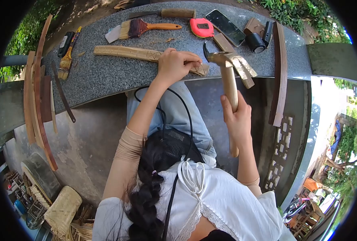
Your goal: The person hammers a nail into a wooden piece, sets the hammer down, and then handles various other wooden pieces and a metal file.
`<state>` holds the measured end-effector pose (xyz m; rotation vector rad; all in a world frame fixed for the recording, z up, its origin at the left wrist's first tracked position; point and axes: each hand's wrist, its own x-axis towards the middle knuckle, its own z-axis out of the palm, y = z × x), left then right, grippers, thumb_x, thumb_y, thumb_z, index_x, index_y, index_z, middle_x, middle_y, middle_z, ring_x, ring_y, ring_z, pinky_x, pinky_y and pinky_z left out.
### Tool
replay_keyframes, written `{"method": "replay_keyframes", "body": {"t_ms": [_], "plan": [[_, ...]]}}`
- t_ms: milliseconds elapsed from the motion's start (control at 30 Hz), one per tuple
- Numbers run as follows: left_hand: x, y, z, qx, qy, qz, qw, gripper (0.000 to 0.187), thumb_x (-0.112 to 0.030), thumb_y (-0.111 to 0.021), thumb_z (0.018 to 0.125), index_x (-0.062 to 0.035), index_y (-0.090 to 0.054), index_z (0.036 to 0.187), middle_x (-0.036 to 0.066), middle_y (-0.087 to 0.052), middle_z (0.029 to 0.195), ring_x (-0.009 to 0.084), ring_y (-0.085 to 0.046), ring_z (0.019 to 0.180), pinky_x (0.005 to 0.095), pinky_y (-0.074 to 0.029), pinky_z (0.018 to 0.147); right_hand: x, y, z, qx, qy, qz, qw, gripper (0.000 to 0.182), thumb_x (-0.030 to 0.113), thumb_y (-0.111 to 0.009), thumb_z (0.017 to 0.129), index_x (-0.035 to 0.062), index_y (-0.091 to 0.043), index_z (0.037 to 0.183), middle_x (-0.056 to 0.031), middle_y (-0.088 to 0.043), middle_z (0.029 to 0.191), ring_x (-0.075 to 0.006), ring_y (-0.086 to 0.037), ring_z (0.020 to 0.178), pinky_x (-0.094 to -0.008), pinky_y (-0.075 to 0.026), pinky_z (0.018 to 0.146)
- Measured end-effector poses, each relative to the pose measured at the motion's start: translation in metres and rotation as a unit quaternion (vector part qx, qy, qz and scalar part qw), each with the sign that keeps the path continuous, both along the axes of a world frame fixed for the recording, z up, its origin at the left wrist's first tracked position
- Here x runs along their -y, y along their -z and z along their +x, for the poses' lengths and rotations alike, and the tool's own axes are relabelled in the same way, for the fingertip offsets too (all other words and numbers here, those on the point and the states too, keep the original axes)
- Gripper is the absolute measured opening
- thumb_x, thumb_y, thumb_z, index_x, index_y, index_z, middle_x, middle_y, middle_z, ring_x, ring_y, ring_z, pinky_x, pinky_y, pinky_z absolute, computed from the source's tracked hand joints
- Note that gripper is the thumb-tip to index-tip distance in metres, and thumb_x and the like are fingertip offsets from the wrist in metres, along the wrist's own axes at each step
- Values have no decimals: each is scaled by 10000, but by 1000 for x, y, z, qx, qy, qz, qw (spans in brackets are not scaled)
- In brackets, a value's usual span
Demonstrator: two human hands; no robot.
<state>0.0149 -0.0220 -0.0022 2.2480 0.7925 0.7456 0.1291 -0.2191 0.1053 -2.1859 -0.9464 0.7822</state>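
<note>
My left hand (176,64) rests on a pale wooden strip (126,52) with pencil-like marks, lying across the stone table. Its thumb and fingers are pinched together near the strip's right end; whatever they may hold is too small to make out. Wrapped around the wooden handle of a claw hammer (229,78) is my right hand (238,117), just off the table's front edge. The hammer's metal head is raised, to the right of the strip's end. Behind the head, a short wooden piece (242,72) juts over the table edge.
On the grey stone table (106,76) lie a wide paintbrush (146,27), a smaller brush (66,62), a wood-handled tool (174,13), a pink tape measure (201,27) and a phone (225,27). Long wooden strips overhang at left (38,88) and right (280,72).
</note>
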Motion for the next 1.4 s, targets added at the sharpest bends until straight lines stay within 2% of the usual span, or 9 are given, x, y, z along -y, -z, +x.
{"method": "replay_keyframes", "body": {"t_ms": [133,200,333,533,700,967,1100,1267,1400], "plan": [[-2,-1,3,0,-2,24,1000,98,-280,-730,821,-217,-794,857,-59,-749,832,135,-675,725,295,-457,756,5,6,7,-18,32,22,999,333,344,-624,974,23,-589,893,-71,-574,561,-172,-579,482,-340,-434,491],[-4,-2,8,32,-48,-93,994,104,-282,-747,808,-205,-795,859,-20,-745,805,173,-692,686,316,-504,675,7,11,8,-22,37,9,999,337,350,-621,975,23,-592,897,-71,-574,565,-167,-572,485,-338,-433,492],[-5,0,8,34,-35,-40,998,100,-274,-750,809,-198,-796,855,8,-738,783,200,-697,653,342,-522,604,13,24,9,-37,43,-11,998,344,363,-619,975,27,-597,902,-67,-567,570,-153,-550,487,-337,-429,494],[-3,-1,7,20,-18,-58,998,103,-286,-755,801,-205,-798,848,-21,-747,825,185,-696,696,323,-497,695,13,23,5,-60,55,-35,996,354,370,-618,975,24,-596,903,-64,-560,572,-154,-550,495,-338,-428,499],[-2,2,6,13,-3,-30,999,97,-283,-730,827,-221,-796,866,-56,-754,879,132,-680,766,312,-401,814,14,25,8,-48,43,-35,997,353,369,-621,973,24,-596,907,-68,-568,574,-163,-555,497,-334,-428,502],[-1,6,2,27,7,27,999,99,-283,-720,835,-224,-785,879,-77,-754,884,89,-665,784,309,-379,795,8,0,1,21,23,55,998,301,308,-653,959,18,-587,907,-98,-553,558,-185,-558,491,-341,-434,508],[0,2,2,10,-4,25,1000,97,-275,-712,840,-226,-781,888,-80,-754,890,92,-670,799,308,-377,797,0,23,0,66,-43,28,997,291,282,-659,952,8,-575,904,-150,-556,566,-239,-615,493,-358,-434,492],[0,3,1,14,4,22,1000,94,-269,-712,840,-224,-778,888,-82,-753,901,90,-675,820,303,-378,802,-1,-6,0,36,-1,41,999,288,287,-649,959,12,-579,903,-126,-592,578,-253,-630,512,-363,-447,509],[0,3,2,12,1,20,1000,90,-269,-715,837,-221,-779,879,-80,-754,906,92,-677,816,299,-385,804,0,18,-5,38,-14,50,998,286,278,-654,956,11,-573,894,-128,-602,582,-246,-635,508,-343,-447,503]]}}
